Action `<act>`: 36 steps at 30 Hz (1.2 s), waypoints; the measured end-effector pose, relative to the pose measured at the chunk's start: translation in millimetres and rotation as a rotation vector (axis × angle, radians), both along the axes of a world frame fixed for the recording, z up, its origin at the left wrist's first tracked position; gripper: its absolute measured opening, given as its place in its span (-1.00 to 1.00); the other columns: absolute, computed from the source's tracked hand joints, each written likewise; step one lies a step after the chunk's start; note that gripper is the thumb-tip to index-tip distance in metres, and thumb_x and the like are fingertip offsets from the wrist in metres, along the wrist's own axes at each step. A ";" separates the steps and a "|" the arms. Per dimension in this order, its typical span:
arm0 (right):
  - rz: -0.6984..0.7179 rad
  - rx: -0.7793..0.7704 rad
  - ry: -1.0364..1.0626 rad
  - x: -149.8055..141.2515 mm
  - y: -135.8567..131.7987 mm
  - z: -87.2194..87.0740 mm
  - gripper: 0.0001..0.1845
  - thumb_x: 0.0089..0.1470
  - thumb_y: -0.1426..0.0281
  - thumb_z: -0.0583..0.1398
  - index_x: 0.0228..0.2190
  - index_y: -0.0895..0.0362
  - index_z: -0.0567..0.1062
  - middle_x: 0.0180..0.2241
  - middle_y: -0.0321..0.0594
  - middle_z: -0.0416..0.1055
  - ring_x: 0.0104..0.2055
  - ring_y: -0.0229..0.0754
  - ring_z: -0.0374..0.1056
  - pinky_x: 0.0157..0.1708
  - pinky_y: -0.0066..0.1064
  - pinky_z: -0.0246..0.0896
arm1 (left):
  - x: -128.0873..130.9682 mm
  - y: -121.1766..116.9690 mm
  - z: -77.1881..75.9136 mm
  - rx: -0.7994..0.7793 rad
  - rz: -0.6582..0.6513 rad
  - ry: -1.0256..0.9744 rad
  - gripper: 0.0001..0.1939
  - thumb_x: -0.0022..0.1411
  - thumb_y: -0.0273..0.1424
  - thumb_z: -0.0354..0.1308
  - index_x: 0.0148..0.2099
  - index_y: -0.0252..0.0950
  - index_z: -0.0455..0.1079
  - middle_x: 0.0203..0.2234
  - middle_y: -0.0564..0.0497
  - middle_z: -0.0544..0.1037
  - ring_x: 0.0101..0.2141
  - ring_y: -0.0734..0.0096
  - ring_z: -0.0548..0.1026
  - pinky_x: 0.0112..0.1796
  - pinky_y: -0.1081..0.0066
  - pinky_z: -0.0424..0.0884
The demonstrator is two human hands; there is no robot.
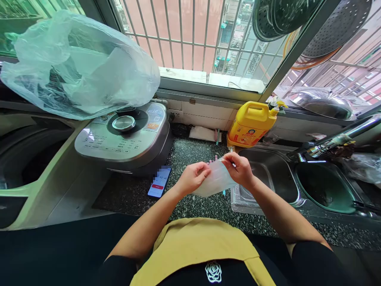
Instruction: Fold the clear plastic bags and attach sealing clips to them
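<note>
Between my two hands a small, thin, translucent whitish plastic bag is stretched above the dark speckled countertop. My left hand pinches its left edge between thumb and fingers. At the upper right corner, my right hand is closed on the same plastic. Behind the bag, a few small pink items on the counter are partly hidden. A phone with a lit screen lies left of my left hand.
A rice cooker stands at left, with a large, puffed plastic bag above and behind it. To the right are a yellow jug with a pump, a steel sink and a faucet. A clear tray sits at the sink's near-left edge.
</note>
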State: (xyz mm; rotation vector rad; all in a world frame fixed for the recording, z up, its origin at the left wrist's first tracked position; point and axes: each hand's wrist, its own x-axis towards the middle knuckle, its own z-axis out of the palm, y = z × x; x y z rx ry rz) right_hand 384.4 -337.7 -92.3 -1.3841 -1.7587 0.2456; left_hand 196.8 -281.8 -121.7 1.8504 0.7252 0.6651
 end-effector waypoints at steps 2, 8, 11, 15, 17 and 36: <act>-0.039 0.009 0.023 0.7 1.4 -0.2 -0.80 0.12 0.29 0.06 -0.49 0.10 0.35 -0.60 -0.33 0.31 -0.61 -0.34 0.16 -0.60 -0.51 0.10 | -0.6 -1.0 -5.8 -0.015 0.045 0.002 -0.61 0.21 -0.13 -0.06 -0.48 -0.32 0.32 -0.62 0.08 0.37 -0.53 0.48 0.29 -0.48 0.50 0.21; -0.063 -0.009 0.053 5.1 1.3 1.6 -0.78 0.11 0.26 0.08 -0.48 0.10 0.35 -0.61 -0.34 0.28 -0.60 -0.35 0.14 -0.59 -0.51 0.09 | -13.6 7.4 -18.5 -0.060 0.022 -0.009 -0.51 0.22 -0.03 -0.13 -0.44 -0.32 0.35 -0.66 0.09 0.34 -0.58 0.50 0.27 -0.52 0.50 0.21; -0.023 -0.031 0.030 0.3 3.7 5.3 -0.77 0.13 0.26 0.06 -0.49 0.10 0.36 -0.60 -0.34 0.28 -0.59 -0.35 0.13 -0.59 -0.52 0.07 | -11.4 17.7 0.3 -0.002 0.028 -0.073 -0.57 0.16 -0.05 0.00 -0.20 -0.32 0.41 -0.46 0.00 0.47 -0.43 0.42 0.39 -0.38 0.45 0.31; 0.069 -0.061 -0.002 -9.5 9.0 8.4 -0.77 0.14 0.27 0.06 -0.47 0.11 0.37 -0.59 -0.34 0.30 -0.58 -0.36 0.16 -0.55 -0.52 0.07 | 6.7 21.6 32.2 0.023 -0.053 -0.090 -0.66 0.08 -0.12 0.14 -0.30 -0.33 0.41 -0.46 0.01 0.47 -0.41 0.42 0.38 -0.35 0.46 0.30; 0.077 -0.091 0.036 -9.8 10.3 9.0 -0.79 0.14 0.25 0.06 -0.34 0.12 0.38 -0.60 -0.36 0.29 -0.58 -0.35 0.15 -0.54 -0.52 0.07 | 14.0 19.9 39.2 -0.027 -0.070 -0.103 -0.64 0.12 -0.12 0.09 -0.45 -0.33 0.37 -0.60 0.07 0.38 -0.52 0.50 0.30 -0.47 0.49 0.24; -0.011 -0.349 0.749 10.1 -2.0 -27.6 -0.58 -0.22 0.04 0.31 -0.53 0.13 0.40 -0.55 -0.33 0.30 -0.49 -0.32 0.18 -0.45 -0.46 0.11 | -9.1 28.5 10.5 0.071 0.406 -0.473 -0.75 0.16 -0.21 0.12 -0.41 -0.30 0.40 -0.77 0.20 0.22 -0.76 0.67 0.12 -0.72 0.59 0.03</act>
